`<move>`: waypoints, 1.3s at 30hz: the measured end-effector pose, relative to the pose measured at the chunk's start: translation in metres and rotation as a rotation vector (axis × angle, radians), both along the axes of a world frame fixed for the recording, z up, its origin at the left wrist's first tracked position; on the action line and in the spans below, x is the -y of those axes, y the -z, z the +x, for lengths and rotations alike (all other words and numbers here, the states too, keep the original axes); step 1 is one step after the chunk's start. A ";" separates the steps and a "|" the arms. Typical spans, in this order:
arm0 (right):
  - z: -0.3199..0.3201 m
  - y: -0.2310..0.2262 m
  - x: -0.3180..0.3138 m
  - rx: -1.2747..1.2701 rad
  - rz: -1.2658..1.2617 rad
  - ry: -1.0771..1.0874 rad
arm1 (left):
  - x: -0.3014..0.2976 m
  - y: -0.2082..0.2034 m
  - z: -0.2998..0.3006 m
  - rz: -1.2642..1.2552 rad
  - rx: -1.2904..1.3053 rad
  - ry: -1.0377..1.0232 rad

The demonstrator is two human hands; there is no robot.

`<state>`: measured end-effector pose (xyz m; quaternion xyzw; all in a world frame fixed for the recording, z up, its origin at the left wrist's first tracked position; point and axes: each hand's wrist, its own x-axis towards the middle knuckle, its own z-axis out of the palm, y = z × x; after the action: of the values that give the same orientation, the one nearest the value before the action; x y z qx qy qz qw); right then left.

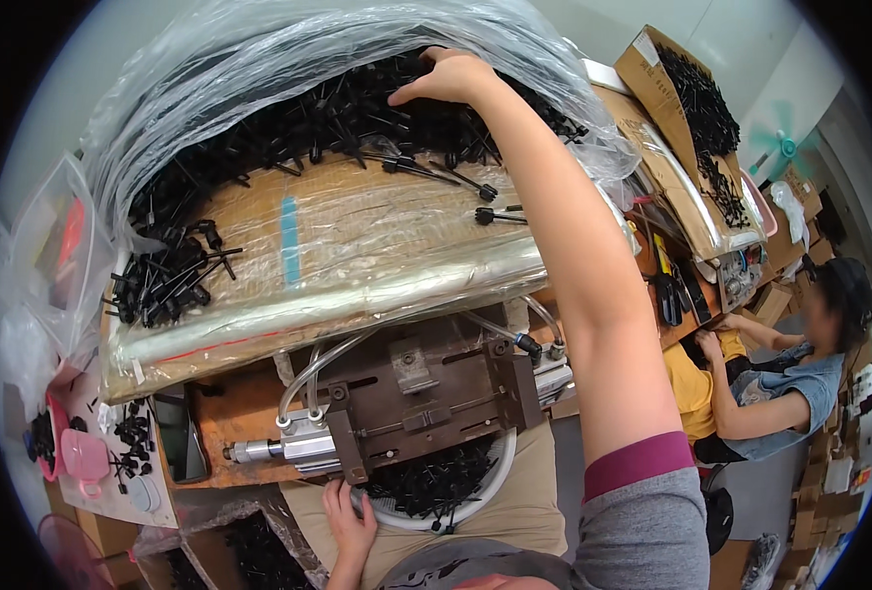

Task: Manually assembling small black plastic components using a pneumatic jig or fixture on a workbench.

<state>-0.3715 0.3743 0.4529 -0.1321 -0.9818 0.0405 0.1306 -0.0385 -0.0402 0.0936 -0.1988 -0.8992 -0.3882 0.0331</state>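
Observation:
My right hand (451, 79) reaches far forward over a big heap of black plastic parts with thin stems (342, 108). Thumb and fingers are apart, the fingertips partly hidden at the heap; I see nothing held. My left hand (350, 521) lies low in the view, fingers spread, beside the rim of a white round basin (500, 477) on my lap. More black parts (431, 477) fill the basin. Just beyond it stands a dark metal fixture (426, 393) with silver air cylinders (308, 442) and clear tubes. No part shows clamped in the fixture.
The heap lies in clear plastic sheeting (210, 59) on a film-wrapped cardboard surface (357, 221). A phone (178, 433) rests left of the fixture. A carton of black parts (696, 98) tilts at far right. A person in a blue top (780, 398) sits at right.

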 end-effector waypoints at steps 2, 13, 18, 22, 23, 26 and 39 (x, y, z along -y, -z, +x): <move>-0.001 0.006 0.005 -0.013 0.014 0.023 | 0.000 0.001 0.000 0.004 0.002 -0.003; -0.010 0.012 0.010 0.039 0.028 0.062 | -0.001 0.000 -0.001 0.007 0.002 -0.022; -0.019 0.015 0.008 0.093 -0.109 0.121 | -0.002 0.001 -0.002 0.020 -0.019 -0.030; -0.007 0.011 0.023 0.096 -0.070 0.085 | 0.000 0.004 -0.001 0.024 -0.027 -0.047; -0.002 0.007 0.024 0.128 0.005 0.008 | 0.001 0.004 -0.001 0.025 -0.023 -0.048; -0.003 0.012 0.020 0.084 -0.001 0.051 | 0.000 0.003 -0.001 0.033 -0.017 -0.038; 0.028 0.011 0.039 0.148 -0.234 0.006 | -0.001 0.004 0.000 0.084 -0.042 -0.061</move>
<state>-0.3440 0.3354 0.4417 -0.1522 -0.9768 0.1445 0.0416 -0.0386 -0.0394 0.0897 -0.1780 -0.8869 -0.4201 0.0721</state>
